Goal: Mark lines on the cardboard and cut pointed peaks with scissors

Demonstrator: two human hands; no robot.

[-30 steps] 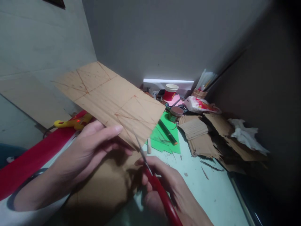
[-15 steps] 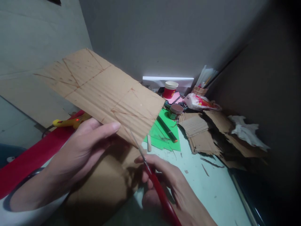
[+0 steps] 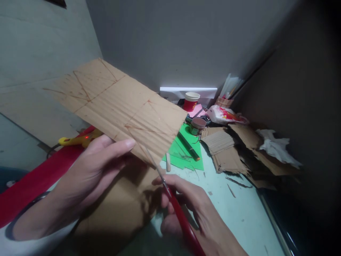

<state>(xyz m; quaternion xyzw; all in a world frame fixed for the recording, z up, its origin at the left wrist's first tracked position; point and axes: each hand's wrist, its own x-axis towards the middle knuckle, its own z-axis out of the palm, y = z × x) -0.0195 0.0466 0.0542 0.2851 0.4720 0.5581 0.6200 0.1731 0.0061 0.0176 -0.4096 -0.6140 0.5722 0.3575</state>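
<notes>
A long cardboard piece (image 3: 138,103) with brown drawn lines is held up at a slant. My left hand (image 3: 98,163) grips its lower edge, thumb on top and fingers hidden beneath. In my right hand (image 3: 183,202) are red-handled scissors (image 3: 182,217), whose blades meet the cardboard's near edge at its lower right corner. Below both hands lies a larger brown cardboard sheet (image 3: 112,206), partly in shadow.
Green paper (image 3: 174,156) with a dark marker (image 3: 188,145), a small jar (image 3: 197,125), a red cup (image 3: 191,102) and torn cardboard (image 3: 223,149) lie beyond. A yellow glue gun (image 3: 74,140) is at left, near a red strip (image 3: 45,170).
The view has shifted slightly. The far left end of the cardboard has dipped a little, while both hands keep nearly the same hold and the scissors stay at the same edge.
</notes>
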